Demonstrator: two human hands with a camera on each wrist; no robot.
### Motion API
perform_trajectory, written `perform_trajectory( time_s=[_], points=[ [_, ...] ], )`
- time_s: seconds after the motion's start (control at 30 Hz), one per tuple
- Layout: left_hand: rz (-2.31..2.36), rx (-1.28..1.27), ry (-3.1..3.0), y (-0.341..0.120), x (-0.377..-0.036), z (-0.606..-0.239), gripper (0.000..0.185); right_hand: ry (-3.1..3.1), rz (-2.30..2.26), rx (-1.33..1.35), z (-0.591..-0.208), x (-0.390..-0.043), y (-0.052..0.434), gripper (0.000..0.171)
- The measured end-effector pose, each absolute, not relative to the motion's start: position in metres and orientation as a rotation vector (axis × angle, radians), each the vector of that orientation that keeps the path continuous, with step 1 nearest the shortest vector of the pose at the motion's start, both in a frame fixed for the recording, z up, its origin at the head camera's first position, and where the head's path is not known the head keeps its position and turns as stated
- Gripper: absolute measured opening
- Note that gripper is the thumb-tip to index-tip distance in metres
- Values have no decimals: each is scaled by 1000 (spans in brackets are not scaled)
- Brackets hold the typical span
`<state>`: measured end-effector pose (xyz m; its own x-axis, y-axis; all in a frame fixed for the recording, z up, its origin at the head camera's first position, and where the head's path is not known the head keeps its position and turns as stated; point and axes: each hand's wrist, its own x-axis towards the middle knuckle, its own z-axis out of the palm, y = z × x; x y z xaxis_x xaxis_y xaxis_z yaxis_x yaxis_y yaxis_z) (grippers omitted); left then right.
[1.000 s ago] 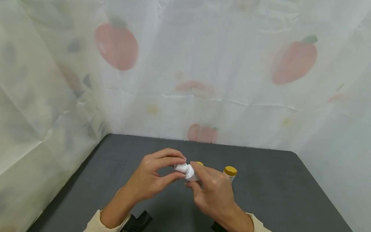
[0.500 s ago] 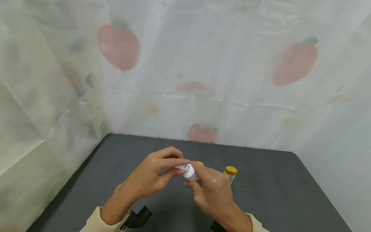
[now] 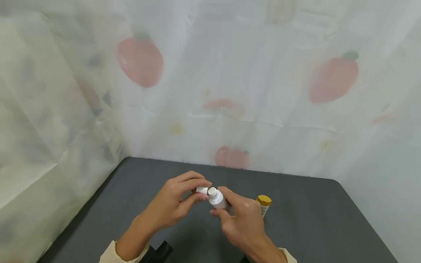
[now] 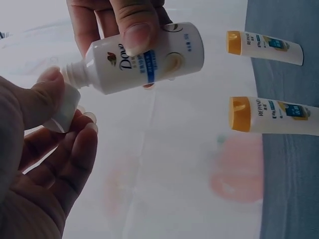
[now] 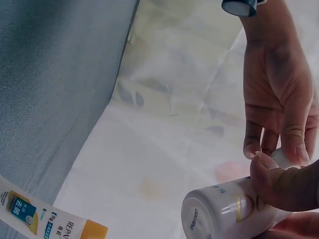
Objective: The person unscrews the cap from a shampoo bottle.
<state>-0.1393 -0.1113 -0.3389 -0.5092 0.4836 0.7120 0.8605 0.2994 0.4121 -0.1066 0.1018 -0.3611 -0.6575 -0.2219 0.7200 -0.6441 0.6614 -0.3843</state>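
A white Dove bottle is tilted in my right hand, which grips its body between thumb and fingers. Its bare threaded neck shows in the left wrist view. Right beside that neck, my left hand pinches a white cap between thumb and fingers. The cap sits askew to the neck; whether they touch I cannot tell. In the right wrist view the bottle's base faces the camera, while the cap is mostly hidden by fingers.
Two white Repand bottles with yellow caps, a nearer one and another one, stand on the dark grey table. In the head view one is hidden behind my right hand. A printed white curtain hangs along the table's back.
The cap, in line with the bottle's neck before, has come off to the side in my left hand. The bottle has tipped so its mouth shows. The head view has shifted slightly.
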Motion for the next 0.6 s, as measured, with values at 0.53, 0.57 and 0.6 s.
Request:
perform_trajectory(
  time_s=[0.53,0.57,0.6],
  points=[
    [-1541,-746,-2256,-122,-137,-350,27,-2355,1090,578,-357,-105,97,49],
    [-1570,-723,-2261,-122,-137,-351,27,-2357,1115,580,-357,-105,96,49],
    [-1601,-700,-2265,-122,-136,-351,27,-2362,1139,575,-357,-104,96,49]
  ],
)
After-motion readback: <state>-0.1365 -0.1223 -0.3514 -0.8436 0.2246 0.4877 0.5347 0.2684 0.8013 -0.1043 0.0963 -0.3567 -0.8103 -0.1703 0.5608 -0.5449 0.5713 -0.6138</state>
